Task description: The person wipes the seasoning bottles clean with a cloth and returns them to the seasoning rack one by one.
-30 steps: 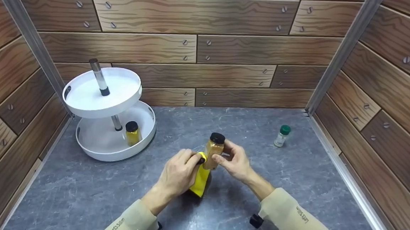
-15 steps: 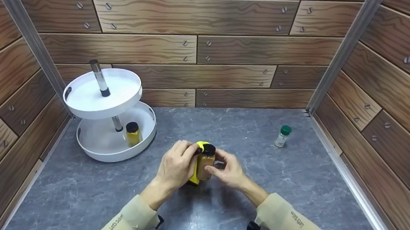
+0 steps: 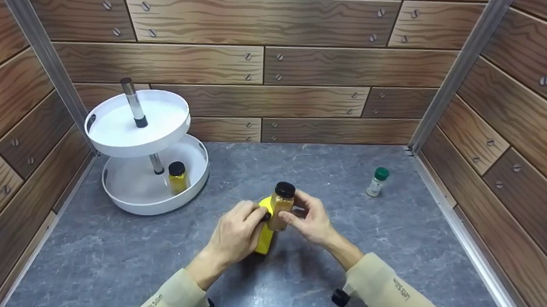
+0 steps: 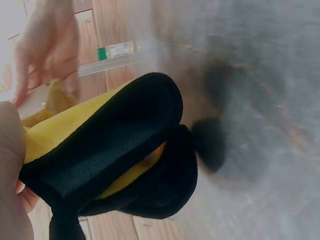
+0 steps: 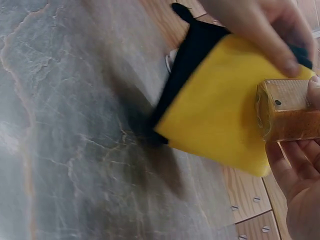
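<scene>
My right hand [image 3: 314, 222] holds a spice jar [image 3: 280, 213] of brown powder with a black lid, raised over the table, thumb on the near side. My left hand [image 3: 236, 232] grips a yellow cloth [image 3: 264, 242] with black edging against the jar's left side. In the left wrist view the cloth [image 4: 115, 135] hangs folded, its black face outward, with a loop at one corner. The jar's clear base [image 5: 270, 110] shows in the right wrist view, close against the yellow face of the cloth. Part of the cloth is hidden behind my left hand.
At the left stands a two-tier white round tray [image 3: 128, 200]; a black-lidded yellow spice jar [image 3: 177, 180] is on its lower tier. A green-lidded shaker [image 3: 377, 182] stands at the back right of the grey table [image 3: 329, 166]. Wood-patterned walls [image 3: 316, 70] enclose the table.
The jar dipped down and left beside the cloth half a second ago, then rose again slightly right. The cloth's top shifted up and back down. Both hands kept their holds.
</scene>
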{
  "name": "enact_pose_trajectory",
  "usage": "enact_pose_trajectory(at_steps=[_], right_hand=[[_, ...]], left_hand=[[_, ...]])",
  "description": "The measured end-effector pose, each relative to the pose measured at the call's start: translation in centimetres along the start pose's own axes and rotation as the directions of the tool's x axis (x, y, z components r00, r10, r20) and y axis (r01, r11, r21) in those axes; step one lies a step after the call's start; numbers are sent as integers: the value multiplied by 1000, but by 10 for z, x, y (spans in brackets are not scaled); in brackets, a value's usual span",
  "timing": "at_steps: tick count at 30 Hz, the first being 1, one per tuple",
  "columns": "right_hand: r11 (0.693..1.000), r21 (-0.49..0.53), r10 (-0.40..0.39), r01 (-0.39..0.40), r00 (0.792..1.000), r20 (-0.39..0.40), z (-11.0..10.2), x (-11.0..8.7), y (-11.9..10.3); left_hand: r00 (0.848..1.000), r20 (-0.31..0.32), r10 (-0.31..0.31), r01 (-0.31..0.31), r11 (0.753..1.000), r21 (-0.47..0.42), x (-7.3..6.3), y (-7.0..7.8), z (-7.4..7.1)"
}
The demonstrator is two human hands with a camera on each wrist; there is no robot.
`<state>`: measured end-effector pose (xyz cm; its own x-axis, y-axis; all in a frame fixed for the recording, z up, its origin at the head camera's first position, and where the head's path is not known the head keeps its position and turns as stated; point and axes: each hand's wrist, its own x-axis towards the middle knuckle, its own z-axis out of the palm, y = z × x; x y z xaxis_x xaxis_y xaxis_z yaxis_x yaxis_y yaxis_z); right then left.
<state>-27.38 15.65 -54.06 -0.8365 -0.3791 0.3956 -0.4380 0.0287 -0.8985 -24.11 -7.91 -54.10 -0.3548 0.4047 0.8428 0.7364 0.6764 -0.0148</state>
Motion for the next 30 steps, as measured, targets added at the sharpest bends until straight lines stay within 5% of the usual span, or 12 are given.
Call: enact_pose_trajectory(at_steps=[4,11,19,23,27,30], right_hand=[[1000,-5,-21,21,999,-24,-4,3,-2],[999,19,-25,27,994,-106,-5,6,-6],[996,77,59,-41,969,-242,-4,7,-11],[993,101,83,-55,954,-287,-3,7,-12],[995,97,69,-39,944,-322,-3,9,-13],[995,99,56,-23,939,-340,-3,9,-14]], left_hand=[[999,33,22,-22,1000,-3,-7,-1,0],[999,38,-29,29,1000,-9,-8,-1,-2],[999,-3,-33,33,999,-8,-7,0,0],[994,-15,-108,107,993,-44,-5,2,1],[966,-31,-255,248,958,-142,-2,8,2],[911,5,-412,400,883,-246,3,13,2]])
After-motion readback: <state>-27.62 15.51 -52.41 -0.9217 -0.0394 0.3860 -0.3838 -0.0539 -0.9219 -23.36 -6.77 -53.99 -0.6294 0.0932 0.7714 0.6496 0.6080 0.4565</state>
